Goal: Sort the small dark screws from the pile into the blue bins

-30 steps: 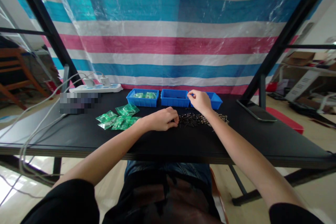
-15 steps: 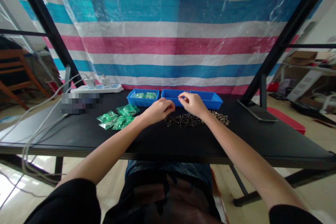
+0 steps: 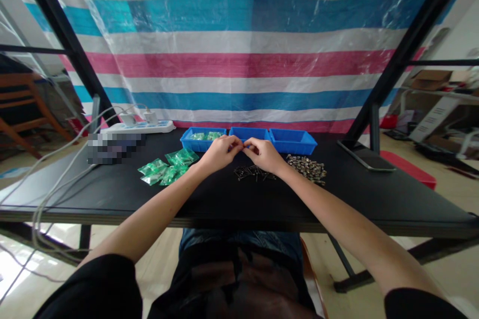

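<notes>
My left hand and my right hand meet fingertip to fingertip over the table, in front of the middle blue bin. Both are closed in a pinch, and whatever lies between the fingers is too small to make out. Just below my right hand is a pile of dark screws. To its right lies a heap of small shiny metal pieces. Green-printed clear plastic packets are piled to the left of my left hand.
The left blue bin holds several green packets; the right blue bin stands beside the middle one. A white power strip with cables is at the back left. A phone lies on the right of the black table.
My right hand has moved left and slightly down, and my left hand slightly up, so the fingertips now meet. More of the shiny metal heap is uncovered.
</notes>
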